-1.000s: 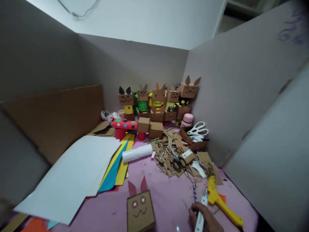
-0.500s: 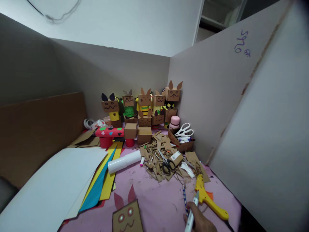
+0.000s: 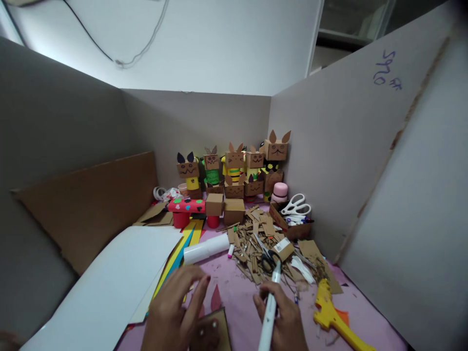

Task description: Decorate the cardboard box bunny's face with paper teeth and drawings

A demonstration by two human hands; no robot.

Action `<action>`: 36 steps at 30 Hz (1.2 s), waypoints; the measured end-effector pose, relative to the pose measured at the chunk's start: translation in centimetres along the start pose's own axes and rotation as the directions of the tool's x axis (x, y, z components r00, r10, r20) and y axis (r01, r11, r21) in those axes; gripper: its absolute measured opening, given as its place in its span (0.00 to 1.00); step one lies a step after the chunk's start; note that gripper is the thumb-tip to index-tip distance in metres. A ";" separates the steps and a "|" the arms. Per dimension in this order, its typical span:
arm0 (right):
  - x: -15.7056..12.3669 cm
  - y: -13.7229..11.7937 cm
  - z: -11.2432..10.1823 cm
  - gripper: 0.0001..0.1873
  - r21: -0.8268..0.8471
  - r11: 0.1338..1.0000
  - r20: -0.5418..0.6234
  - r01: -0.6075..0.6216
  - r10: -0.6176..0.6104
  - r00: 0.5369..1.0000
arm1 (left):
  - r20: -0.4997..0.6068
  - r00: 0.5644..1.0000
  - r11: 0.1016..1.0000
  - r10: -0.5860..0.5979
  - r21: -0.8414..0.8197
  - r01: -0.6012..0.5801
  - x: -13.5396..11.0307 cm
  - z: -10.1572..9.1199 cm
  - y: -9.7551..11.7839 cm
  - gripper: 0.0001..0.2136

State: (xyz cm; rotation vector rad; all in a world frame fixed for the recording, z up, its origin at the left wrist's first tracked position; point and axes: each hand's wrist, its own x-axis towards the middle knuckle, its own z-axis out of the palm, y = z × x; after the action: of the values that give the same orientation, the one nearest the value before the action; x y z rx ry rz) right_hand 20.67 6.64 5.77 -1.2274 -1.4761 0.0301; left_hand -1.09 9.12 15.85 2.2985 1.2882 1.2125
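My right hand (image 3: 283,314) is wrapped round a white marker pen (image 3: 269,312), its narrow grey-green end pointing up and away from me. My left hand (image 3: 175,309) hovers over a cardboard box head (image 3: 221,326) at the near edge, its fingers loosely curled and nothing visible in them. That box has reddish pointed ears (image 3: 216,298) and a drawn face, which the hand partly hides. A blue patterned pencil (image 3: 296,297) lies just beyond my right hand, mostly hidden. The yellow glue gun (image 3: 331,314) rests to the right of that hand.
Cardboard scraps (image 3: 252,243) with black-handled scissors (image 3: 268,261) lie ahead. Behind stand several cardboard animal figures (image 3: 234,161). White paper sheets (image 3: 109,278) cover the left side, beside a white tube (image 3: 205,249). A pen box (image 3: 292,230) holds white scissors (image 3: 297,204). Grey panels (image 3: 197,117) surround the table.
My left hand has come into view over the box head. The right hand has moved left and up with the marker pen, leaving the pencil behind. The view has shifted.
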 end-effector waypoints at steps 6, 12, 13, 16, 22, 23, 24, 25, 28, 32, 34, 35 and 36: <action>-1.2 1.4 2.2 0.10 -0.001 0.999 -0.028 0.033 -0.033 0.999 | 0.320 0.937 0.860 0.141 0.429 -0.276 9.8 3.6 -0.4 0.10; -2.2 2.0 2.9 0.14 0.029 0.998 -0.021 0.053 -0.052 0.998 | 0.625 0.759 0.753 0.183 0.407 -0.517 11.9 9.3 -4.1 0.10; -2.3 2.0 2.9 0.15 0.036 0.998 -0.014 0.057 -0.056 0.998 | 0.655 0.734 0.740 0.179 0.402 -0.539 12.0 10.0 -4.5 0.11; -2.4 1.8 2.9 0.16 0.059 0.997 0.006 0.052 -0.052 0.999 | 0.699 0.699 0.724 0.154 0.402 -0.561 12.0 11.5 -5.5 0.12; -2.7 1.5 1.9 0.12 0.110 0.994 0.058 -0.020 0.014 0.998 | 0.708 0.698 0.808 0.105 0.348 -0.475 11.6 12.6 -7.1 0.13; -2.7 1.4 1.7 0.12 0.116 0.993 0.066 -0.033 0.026 0.998 | 0.702 0.705 0.833 0.103 0.326 -0.447 11.5 12.6 -7.2 0.13; -2.8 1.3 1.6 0.12 0.120 0.992 0.072 -0.046 0.037 0.997 | 0.690 0.717 0.860 0.102 0.301 -0.413 11.5 12.4 -7.1 0.13; -2.9 1.2 1.6 0.12 0.122 0.991 0.076 -0.058 0.049 0.996 | 0.672 0.733 0.886 0.100 0.275 -0.373 11.5 12.1 -6.9 0.12; -3.0 1.2 1.4 0.14 0.111 0.989 0.067 -0.098 0.091 0.994 | 0.580 0.810 0.960 0.080 0.175 -0.220 11.4 10.7 -5.3 0.12; -2.5 1.0 0.7 0.21 0.123 0.983 -0.024 -0.136 0.140 0.990 | 0.389 0.921 0.998 -0.020 -0.051 0.043 9.5 7.6 -0.9 0.10; -2.2 0.6 0.1 0.21 0.188 0.964 -0.091 -0.191 0.210 0.973 | 0.329 0.938 0.961 -0.111 -0.204 0.185 7.2 6.5 1.5 0.17; -2.1 0.2 -0.4 0.20 0.245 0.942 -0.119 -0.229 0.264 0.957 | 0.321 0.935 0.928 -0.153 -0.279 0.247 5.8 6.1 2.5 0.19; -2.1 -0.2 -0.8 0.17 0.312 0.914 -0.136 -0.258 0.312 0.940 | 0.319 0.928 0.890 -0.192 -0.342 0.302 4.4 5.9 3.2 0.20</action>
State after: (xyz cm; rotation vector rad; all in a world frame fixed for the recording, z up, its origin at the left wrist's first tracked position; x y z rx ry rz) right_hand 20.69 4.66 4.68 -1.1609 -1.0781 0.3141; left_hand 6.47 11.75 16.35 1.8717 1.0877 0.9180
